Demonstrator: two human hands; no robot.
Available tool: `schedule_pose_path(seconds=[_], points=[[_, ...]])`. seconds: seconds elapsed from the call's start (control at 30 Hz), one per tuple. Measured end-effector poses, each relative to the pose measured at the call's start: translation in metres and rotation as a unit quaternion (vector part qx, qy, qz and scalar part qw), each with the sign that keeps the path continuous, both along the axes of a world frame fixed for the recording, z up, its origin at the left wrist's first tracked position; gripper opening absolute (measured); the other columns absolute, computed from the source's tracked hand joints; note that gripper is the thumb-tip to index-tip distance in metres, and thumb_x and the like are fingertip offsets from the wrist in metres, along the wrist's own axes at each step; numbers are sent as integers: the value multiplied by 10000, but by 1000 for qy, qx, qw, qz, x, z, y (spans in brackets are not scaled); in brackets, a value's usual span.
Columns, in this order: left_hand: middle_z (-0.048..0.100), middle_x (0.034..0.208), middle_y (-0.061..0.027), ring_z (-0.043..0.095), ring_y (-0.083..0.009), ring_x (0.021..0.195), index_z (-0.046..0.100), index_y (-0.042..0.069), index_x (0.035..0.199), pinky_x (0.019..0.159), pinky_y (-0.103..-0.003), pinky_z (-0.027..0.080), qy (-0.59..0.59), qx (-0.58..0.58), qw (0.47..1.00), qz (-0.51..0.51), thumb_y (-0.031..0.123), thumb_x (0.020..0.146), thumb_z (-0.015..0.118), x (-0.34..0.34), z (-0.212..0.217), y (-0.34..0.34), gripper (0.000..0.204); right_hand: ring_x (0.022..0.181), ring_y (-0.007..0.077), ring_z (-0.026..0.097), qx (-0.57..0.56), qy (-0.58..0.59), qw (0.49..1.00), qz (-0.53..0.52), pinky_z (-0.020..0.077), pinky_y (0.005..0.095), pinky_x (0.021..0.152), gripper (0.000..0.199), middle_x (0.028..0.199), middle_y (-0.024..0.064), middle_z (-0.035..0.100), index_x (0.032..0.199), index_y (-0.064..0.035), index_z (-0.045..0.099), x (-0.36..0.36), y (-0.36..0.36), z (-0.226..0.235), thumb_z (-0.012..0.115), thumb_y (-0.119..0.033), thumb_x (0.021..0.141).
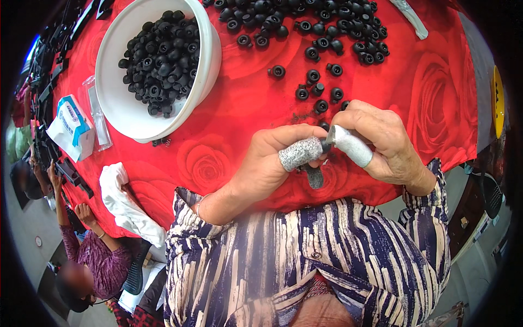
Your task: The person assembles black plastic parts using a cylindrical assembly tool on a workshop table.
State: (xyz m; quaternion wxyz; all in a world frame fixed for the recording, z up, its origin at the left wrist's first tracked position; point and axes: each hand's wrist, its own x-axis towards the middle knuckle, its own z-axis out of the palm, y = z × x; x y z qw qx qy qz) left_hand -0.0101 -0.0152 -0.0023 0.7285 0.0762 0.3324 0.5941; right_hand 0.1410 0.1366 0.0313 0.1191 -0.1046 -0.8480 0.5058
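My left hand (265,158) pinches a small black ball-shaped plastic part (326,146) close above the red tablecloth (239,114). Speckled grey covers wrap its thumb and another finger. Against the same part, my right hand (381,143) is closed on a small grey blade-like piece (330,134), mostly hidden by the fingers. A white cover sits on the right thumb. Just beyond my hands lie several loose black parts (321,106) of the same kind, with round openings. Farther back they spread into a large pile (348,24).
A white plastic tub (212,65) at the back left holds many black parts. Left of it are a clear plastic case (98,117) and a white-and-blue packet (71,128). A white cloth (122,199) lies at the left edge. Another person (101,256) sits at the lower left, hands by dark parts.
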Motion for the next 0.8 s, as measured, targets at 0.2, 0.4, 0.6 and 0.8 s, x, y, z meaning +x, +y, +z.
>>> schedule_pose_path(seconds=[0.2,0.4,0.6,0.8], points=[[636,914,-65,588,-110,803,610,-12,1123,725,-231,477,18,13,1000,21,100,894,595,3,0,-1,255,605,239,551,4,4,999,35,425,325,532,187,737,109,548,916,31,577,0,0,2,655,-39,760],[642,924,-60,586,-99,781,616,-9,1117,697,-222,482,6,-5,999,40,90,886,603,1,-1,2,252,581,163,540,-21,24,999,-15,437,279,501,325,783,90,581,967,19,592,4,8,13,741,-110,708],[643,946,-64,599,-109,799,623,-7,1094,692,-228,489,-37,-20,999,18,78,879,607,2,7,4,232,553,180,533,190,135,971,-43,415,290,460,424,729,71,541,1023,23,593,-8,-13,-4,750,-96,647],[667,936,-83,642,-137,816,640,-8,1059,720,-235,534,-123,-3,992,17,73,847,642,7,2,-6,227,479,131,447,291,232,928,5,310,275,401,358,652,40,480,941,75,600,-7,-19,-2,687,-83,631]])
